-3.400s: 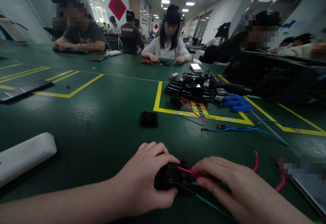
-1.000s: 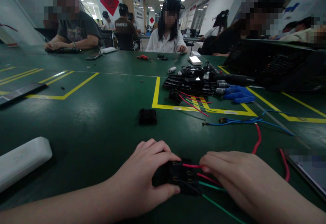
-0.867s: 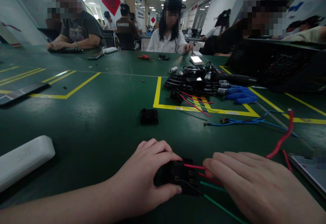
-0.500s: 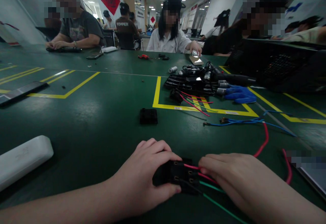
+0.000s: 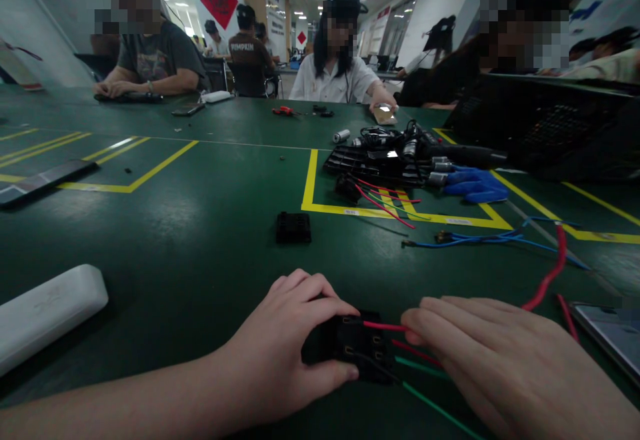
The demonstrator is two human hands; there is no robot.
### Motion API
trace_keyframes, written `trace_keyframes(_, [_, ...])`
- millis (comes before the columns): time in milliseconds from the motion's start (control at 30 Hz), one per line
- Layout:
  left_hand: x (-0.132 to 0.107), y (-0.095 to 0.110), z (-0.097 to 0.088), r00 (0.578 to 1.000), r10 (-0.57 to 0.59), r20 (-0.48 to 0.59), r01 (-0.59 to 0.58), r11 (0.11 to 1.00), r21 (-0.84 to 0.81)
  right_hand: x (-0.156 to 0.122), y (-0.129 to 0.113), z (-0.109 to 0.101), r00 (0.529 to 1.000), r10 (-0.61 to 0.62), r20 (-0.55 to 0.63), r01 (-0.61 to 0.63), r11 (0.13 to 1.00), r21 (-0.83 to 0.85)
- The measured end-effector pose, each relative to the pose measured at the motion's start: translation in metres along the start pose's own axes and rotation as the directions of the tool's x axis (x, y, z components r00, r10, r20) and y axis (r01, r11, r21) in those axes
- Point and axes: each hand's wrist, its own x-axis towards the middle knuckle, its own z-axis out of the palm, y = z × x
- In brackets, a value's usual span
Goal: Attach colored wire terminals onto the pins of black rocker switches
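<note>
Black connector block (image 5: 357,350), near table edge, largely hidden under both hands: left hand (image 5: 285,347) clamped around it, right hand (image 5: 500,367) pinching red wire (image 5: 383,326) at its terminal face; green wire (image 5: 435,410) trails, end cut off.

The bench (image 5: 190,227) wore a dark green mat with a smooth, faintly glossy face that caught the ceiling lights in soft patches; its yellow lines (image 5: 310,183) looked like flat tape or paint. The connector block (image 5: 357,350) under the left hand (image 5: 280,353) was matt black plastic with small brassy metal contacts. The red wire (image 5: 385,326) and green wire (image 5: 430,408) by the right hand (image 5: 505,367) had smooth, slightly shiny plastic insulation. A second small black block (image 5: 293,227) looked like dull ribbed plastic. The white case (image 5: 47,313) was smooth satin plastic. The blue glove (image 5: 473,185) seemed matt and rubbery. Small cylinders (image 5: 341,136) looked like bright metal.
</note>
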Motion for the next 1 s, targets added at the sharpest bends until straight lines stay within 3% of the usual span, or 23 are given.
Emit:
trace_keyframes(100, [-0.001, 0.0, 0.001, 1.0, 0.0, -0.003, 0.0, 1.0, 0.001, -0.002, 0.002, 0.003, 0.998, 0.033, 0.058, -0.035, 0.999, 0.035])
trace_keyframes(267, [0.0, -0.002, 0.001, 1.0, -0.007, -0.003, 0.007, 1.0, -0.005, -0.01, 0.004, 0.013, 0.956, 0.086, 0.281, -0.147, 0.968, 0.205])
trace_keyframes(367, [0.001, -0.001, 0.001, 1.0, -0.008, 0.002, 0.008, 1.0, 0.0, -0.01, 0.004, 0.013, 0.943, 0.095, 0.32, -0.178, 0.954, 0.24])
trace_keyframes(467, [0.001, -0.001, 0.0, 1.0, -0.013, 0.005, 0.013, 1.0, 0.008, -0.007, 0.004, 0.009, 0.966, 0.092, 0.242, -0.142, 0.969, 0.201])
trace_keyframes(633, [0.0, 0.0, -0.001, 1.0, -0.026, 0.016, 0.025, 1.0, 0.018, -0.002, 0.001, 0.0, 1.0, -0.006, -0.013, 0.006, 1.0, -0.004])
trace_keyframes(700, [0.001, 0.001, -0.001, 0.999, -0.027, 0.018, 0.027, 0.999, 0.019, -0.003, 0.0, 0.0, 0.999, -0.014, -0.033, 0.014, 1.0, -0.023])
trace_keyframes(800, [0.001, 0.002, -0.001, 0.999, -0.027, 0.021, 0.027, 0.999, 0.02, -0.006, 0.001, 0.005, 0.993, 0.038, 0.11, -0.046, 0.996, 0.073])
trace_keyframes(900, [0.0, 0.002, 0.0, 0.999, -0.027, 0.023, 0.026, 1.0, 0.015, -0.009, 0.004, 0.01, 0.937, 0.086, 0.338, -0.162, 0.966, 0.203])
trace_keyframes(1000, [-0.001, 0.001, 0.0, 1.0, -0.019, 0.019, 0.019, 1.0, 0.012, -0.009, 0.006, 0.011, 0.897, 0.114, 0.427, -0.243, 0.934, 0.262])
